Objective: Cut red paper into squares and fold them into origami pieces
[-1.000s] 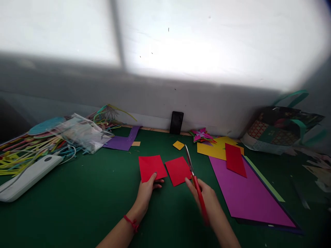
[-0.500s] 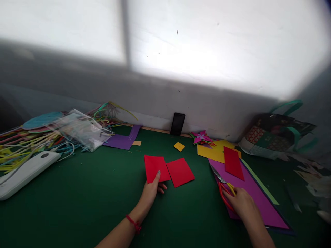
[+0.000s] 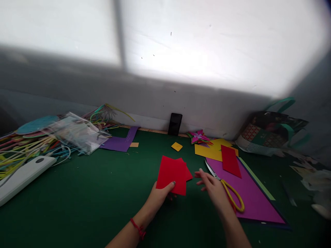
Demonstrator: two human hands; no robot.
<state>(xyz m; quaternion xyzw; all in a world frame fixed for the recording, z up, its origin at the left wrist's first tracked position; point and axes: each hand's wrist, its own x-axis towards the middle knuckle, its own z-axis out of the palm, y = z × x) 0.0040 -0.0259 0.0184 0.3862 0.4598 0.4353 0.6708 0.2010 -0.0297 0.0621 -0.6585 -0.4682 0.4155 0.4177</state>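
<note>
My left hand [image 3: 162, 193] holds a red paper square [image 3: 170, 174], thumb on top and fingers underneath. Behind it, partly covered, another red paper square [image 3: 189, 173] lies on the green table. My right hand [image 3: 213, 187] is empty with its fingers apart, just right of the red squares. Beside it, a pair of scissors [image 3: 236, 196] with yellow and red handles rests on a magenta paper sheet [image 3: 258, 203]; my wrist hides part of the red handle. A red paper strip [image 3: 231, 161] lies across the top of that sheet.
A black phone [image 3: 175, 124] leans on the wall behind a small yellow square [image 3: 177, 146]. Folded paper stars [image 3: 198, 137] and yellow paper [image 3: 207, 151] sit back right, near a patterned bag [image 3: 266, 134]. At left are a white power strip [image 3: 28, 177], a plastic bag [image 3: 77, 132] and purple paper [image 3: 116, 143].
My right hand has let go of the scissors, leaving them on the magenta sheet, and moved left. My left hand has brought its red square rightward, over part of the other one.
</note>
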